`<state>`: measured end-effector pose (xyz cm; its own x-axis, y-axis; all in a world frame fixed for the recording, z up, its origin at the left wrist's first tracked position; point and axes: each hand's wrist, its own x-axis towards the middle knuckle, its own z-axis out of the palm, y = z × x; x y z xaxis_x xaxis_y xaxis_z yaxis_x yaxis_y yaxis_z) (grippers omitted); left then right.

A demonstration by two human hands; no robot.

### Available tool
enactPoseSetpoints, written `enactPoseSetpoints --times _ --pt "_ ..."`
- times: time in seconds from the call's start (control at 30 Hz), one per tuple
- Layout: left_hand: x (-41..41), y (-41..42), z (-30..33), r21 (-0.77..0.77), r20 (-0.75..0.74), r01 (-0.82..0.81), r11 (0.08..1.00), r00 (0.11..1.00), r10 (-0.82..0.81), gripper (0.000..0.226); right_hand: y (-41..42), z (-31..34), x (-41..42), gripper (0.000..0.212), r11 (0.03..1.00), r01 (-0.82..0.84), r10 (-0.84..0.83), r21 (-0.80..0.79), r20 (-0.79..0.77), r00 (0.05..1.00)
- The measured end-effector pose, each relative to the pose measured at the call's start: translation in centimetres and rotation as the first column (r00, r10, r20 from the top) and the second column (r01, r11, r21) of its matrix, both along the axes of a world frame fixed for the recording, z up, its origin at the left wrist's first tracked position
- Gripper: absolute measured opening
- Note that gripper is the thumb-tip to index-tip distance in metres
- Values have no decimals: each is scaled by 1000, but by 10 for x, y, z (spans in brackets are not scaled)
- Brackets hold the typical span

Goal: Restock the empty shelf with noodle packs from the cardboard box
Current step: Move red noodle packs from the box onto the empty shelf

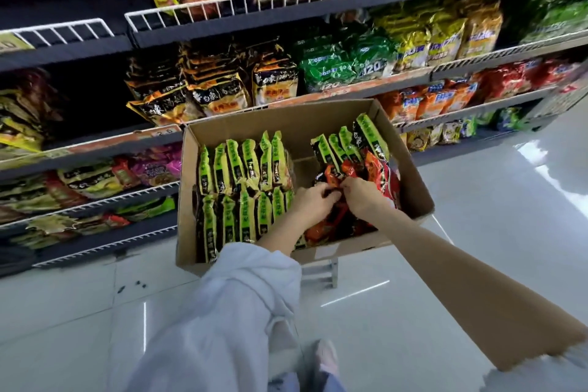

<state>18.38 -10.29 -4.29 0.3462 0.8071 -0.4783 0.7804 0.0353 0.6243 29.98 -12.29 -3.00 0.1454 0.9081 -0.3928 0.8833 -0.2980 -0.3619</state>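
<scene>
The box (410, 181) is matt brown cardboard; the packs (241, 165) in it are glossy, crinkled plastic film; the shelves (286, 14) look dark matt metal with white-coated wire rails (203, 11); the floor (477, 232) is smooth, shiny tile; the sleeve (241, 289) is soft pale cloth.

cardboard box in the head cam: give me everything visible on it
The cardboard box is plain brown corrugated board, open-topped, with no top flaps visible. It sits in front of the shelves, raised on a small pale stand. Inside, green-and-black noodle packs stand on edge in rows at left and at the back right; red packs lie jumbled at front right, with bare floor between. A pale label is on its near wall. Both the left hand and right hand reach in, gripping red packs.
</scene>
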Motion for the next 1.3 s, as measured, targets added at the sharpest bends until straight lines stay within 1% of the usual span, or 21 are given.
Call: enactPoseSetpoints --times 0.1,0.17,0.27,0.37,0.47,0.57,0.67,0.7,0.77,0.8,0.87,0.93,1.03,1.13,1.2,1.23,1.3 --pt "0 2 0 -123 -26 -26 992 999 23 53 7 -5 13 32 1000 -24 25 -17 33 999" --pt "-2 4 2 -160 -37 -10 987 999 5 58 10 -10 14 31 996 -80 83 -47 77 994" --pt "-10 4 4 -138 -55 14 990 998 -22 60 11 -13 6 40 980 -160 179 -122 165 970" --pt "-28 1 -4 -127 -13 27 992 1000 -28 63 10 -14 -1 49 967 -208 241 -149 266 933" --pt "-41 -4 -9 -100 3 55 993 998 -55 57 9 -20 -11 53 955 -243 289 -169 352 890" --pt "-40 -6 -13 -63 -24 51 997 998 -53 52 9 -30 -26 55 966 -186 246 -181 407 880" --pt "-39 -7 -17 -36 -14 -6 999 1000 6 47 11 -34 -34 40 975 -146 203 -169 398 894" --pt "-39 -7 -17 -33 -4 -29 999 1000 29 44 13 -34 -36 39 975 -143 199 -168 396 896" --pt "-39 -8 -15 -21 6 -45 999 999 45 42 15 -35 -38 43 979 -110 171 -174 393 904" --pt "-38 -8 -14 -13 7 -29 999 1000 29 45 16 -37 -38 44 977 -102 169 -185 397 902" --pt "-37 -10 -13 -5 6 0 1000 1000 0 60 19 -37 -39 34 970 -132 207 -206 408 889" --pt "-36 -12 -15 5 -8 12 1000 1000 -12 68 22 -36 -37 28 964 -143 220 -223 374 901" --pt "-36 -15 -16 17 10 -16 1000 1000 15 61 27 -33 -29 24 970 -83 136 -228 225 965" --pt "-40 -12 -4 41 83 -68 997 994 65 60 27 -29 -17 21 988 -41 50 -152 58 997" --pt "-45 -3 12 71 147 -114 991 984 103 61 26 -16 -13 19 996 -12 8 -89 -43 999" --pt "-47 1 22 81 177 -141 987 976 125 62 27 -6 -12 18 997 31 -40 -75 -121 992" --pt "-53 9 44 126 191 -190 974 968 164 60 34 15 -15 14 993 117 -119 -23 -287 950"
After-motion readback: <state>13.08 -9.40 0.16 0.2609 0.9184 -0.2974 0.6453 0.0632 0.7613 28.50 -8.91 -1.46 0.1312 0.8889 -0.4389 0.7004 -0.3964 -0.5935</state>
